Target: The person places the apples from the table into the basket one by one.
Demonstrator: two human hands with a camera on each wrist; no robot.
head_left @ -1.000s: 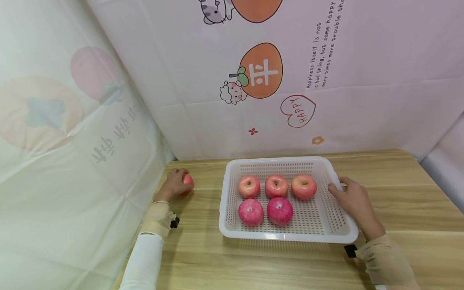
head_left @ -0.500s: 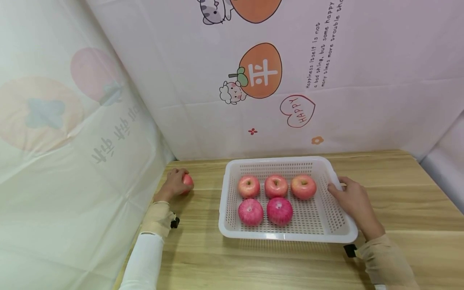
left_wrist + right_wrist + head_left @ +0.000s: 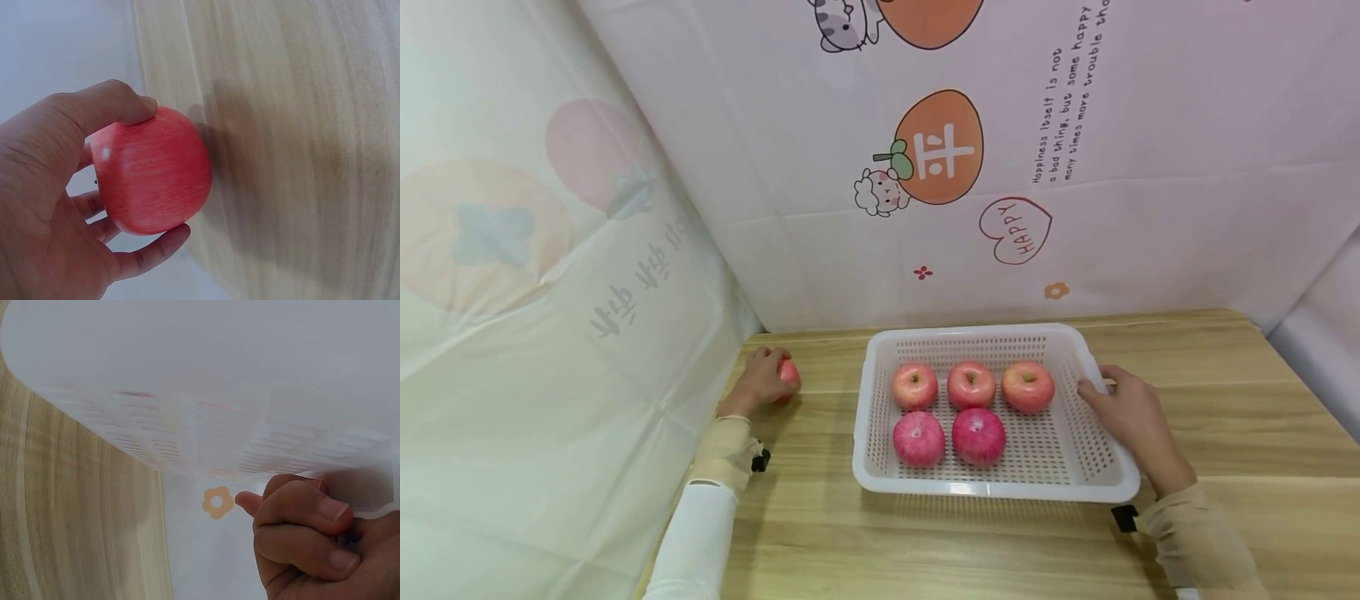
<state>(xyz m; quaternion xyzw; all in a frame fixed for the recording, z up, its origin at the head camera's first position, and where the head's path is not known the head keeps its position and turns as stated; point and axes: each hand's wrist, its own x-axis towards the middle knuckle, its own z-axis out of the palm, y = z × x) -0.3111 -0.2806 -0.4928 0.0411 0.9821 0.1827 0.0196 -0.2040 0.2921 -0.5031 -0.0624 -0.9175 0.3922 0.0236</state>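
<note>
At the far left of the table my left hand (image 3: 763, 379) holds a red apple (image 3: 155, 172). In the left wrist view the thumb lies over one side and the other fingers curl round the opposite side. My right hand (image 3: 1131, 417) grips the right rim of a white plastic basket (image 3: 970, 490), thumb on top. The right wrist view has its fingers (image 3: 300, 531) curled beneath that rim. Inside the basket are a back row of three pinkish apples, one being the right apple (image 3: 1028, 387), and a front pair: a pink apple (image 3: 919, 439) and a darker magenta apple (image 3: 979, 437).
The wooden table (image 3: 820, 542) ends at a white printed cloth (image 3: 820, 250) behind. Another cloth (image 3: 580, 400) hangs along the left edge, close to the left arm. Within the basket, bare perforated floor shows at the front right, beside the magenta apple.
</note>
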